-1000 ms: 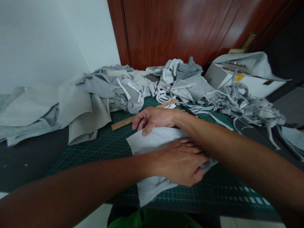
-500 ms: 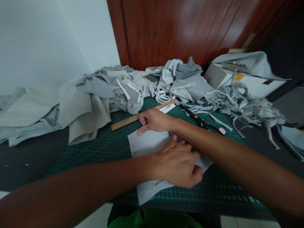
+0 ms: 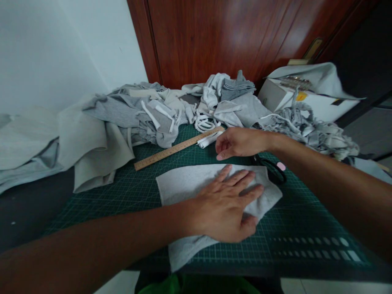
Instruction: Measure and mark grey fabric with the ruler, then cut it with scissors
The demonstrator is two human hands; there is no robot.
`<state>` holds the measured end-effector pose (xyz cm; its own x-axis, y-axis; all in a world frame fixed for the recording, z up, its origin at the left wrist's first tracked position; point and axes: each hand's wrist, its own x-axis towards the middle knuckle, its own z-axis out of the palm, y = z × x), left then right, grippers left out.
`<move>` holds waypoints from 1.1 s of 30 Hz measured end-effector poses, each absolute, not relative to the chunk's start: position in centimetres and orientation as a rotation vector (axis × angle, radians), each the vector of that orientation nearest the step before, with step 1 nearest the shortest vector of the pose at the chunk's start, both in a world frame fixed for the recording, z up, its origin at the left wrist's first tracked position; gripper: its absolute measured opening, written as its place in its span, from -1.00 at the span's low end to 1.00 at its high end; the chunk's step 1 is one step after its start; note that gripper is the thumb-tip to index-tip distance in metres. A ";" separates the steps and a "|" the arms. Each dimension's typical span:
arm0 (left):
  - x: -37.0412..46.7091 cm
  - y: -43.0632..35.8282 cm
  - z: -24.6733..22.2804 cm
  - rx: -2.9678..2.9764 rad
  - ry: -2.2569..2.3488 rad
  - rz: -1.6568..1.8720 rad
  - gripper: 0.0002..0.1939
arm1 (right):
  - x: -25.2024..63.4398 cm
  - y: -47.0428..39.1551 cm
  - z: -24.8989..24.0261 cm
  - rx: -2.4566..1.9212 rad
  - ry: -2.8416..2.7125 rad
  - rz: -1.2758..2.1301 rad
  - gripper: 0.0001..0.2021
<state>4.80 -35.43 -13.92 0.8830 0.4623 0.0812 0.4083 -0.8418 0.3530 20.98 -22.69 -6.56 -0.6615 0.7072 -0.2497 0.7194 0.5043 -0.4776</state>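
My left hand [image 3: 226, 208] lies flat on a light grey piece of cloth [image 3: 180, 183], fingers spread and pressing on its middle. The cloth rests on the green cutting mat, its near left corner reaching toward the front edge. Beyond its far edge is my right hand [image 3: 239, 143], fingers curled in and nothing visible in them. It is beside a white rolled strip [image 3: 210, 140] and covers the blades of the black scissors [image 3: 275, 169], whose handles show below the wrist. A wooden ruler [image 3: 174, 151] lies slanted on the mat, left of the right hand.
Grey fabric is heaped at the back and left [image 3: 122, 110]. A coiled white cord [image 3: 205, 122] lies behind the ruler. Tangled grey strips [image 3: 324, 134] sit at the right, before a white box [image 3: 321, 106]. The cutting mat [image 3: 101, 212] covers the middle of the table.
My right hand has moved right, from over the cloth's far left edge to beside the white rolled strip. My left hand has flattened and spread its fingers on the cloth.
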 end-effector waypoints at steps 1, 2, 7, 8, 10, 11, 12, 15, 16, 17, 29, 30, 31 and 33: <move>4.8 -35.4 -13.9 2.720 0.653 0.233 -0.30 | 20.8 -23.1 -7.0 1.258 2.707 -0.852 -0.73; 4.8 -35.5 -13.9 2.717 0.659 0.232 -0.30 | 20.6 -23.5 -7.5 1.233 2.703 -0.838 -0.72; 4.9 -35.5 -13.8 2.681 0.677 0.196 -0.29 | 19.1 -24.9 -8.1 1.146 2.658 -0.775 -0.88; 5.0 -35.5 -13.8 2.673 0.677 0.197 -0.29 | 19.0 -25.1 -7.9 1.144 2.674 -0.734 -0.91; 5.0 -35.5 -13.8 2.660 0.675 0.200 -0.28 | 18.8 -25.4 -7.7 1.144 2.725 -0.670 -0.92; 5.0 -35.4 -13.8 2.657 0.673 0.199 -0.28 | 18.8 -25.5 -7.6 1.142 2.744 -0.672 -0.92; 5.0 -35.4 -13.8 2.658 0.670 0.197 -0.28 | 18.8 -25.4 -7.6 1.140 2.752 -0.705 -0.93; 5.0 -35.4 -13.8 2.675 0.665 0.196 -0.29 | 18.9 -25.0 -7.8 1.133 2.699 -0.933 -0.89; 5.0 -35.4 -13.8 2.681 0.666 0.198 -0.29 | 19.0 -24.7 -7.9 1.128 2.665 -1.014 -0.86; 4.9 -35.4 -13.8 2.687 0.667 0.201 -0.29 | 19.0 -24.5 -7.9 1.124 2.631 -1.079 -0.84; 4.9 -35.3 -13.7 2.750 0.633 0.230 -0.32 | 18.9 -23.3 -9.2 1.200 2.895 -0.700 -0.57; 4.9 -35.2 -13.8 2.750 0.625 0.257 -0.36 | 19.1 -23.1 -9.5 1.208 2.906 -0.700 -0.54; 4.9 -35.0 -13.9 2.742 0.619 0.294 -0.40 | 19.3 -23.0 -9.7 1.220 2.912 -0.715 -0.52; 5.0 -34.4 -14.3 2.703 0.643 0.386 -0.51 | 19.6 -22.8 -10.2 1.237 2.920 -0.771 -0.50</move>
<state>4.95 -34.38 -14.25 0.8613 0.4745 0.1819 0.3837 -0.8419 0.3794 19.61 -22.80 -10.21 -0.7065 0.7043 -0.0695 0.6469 0.6027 -0.4672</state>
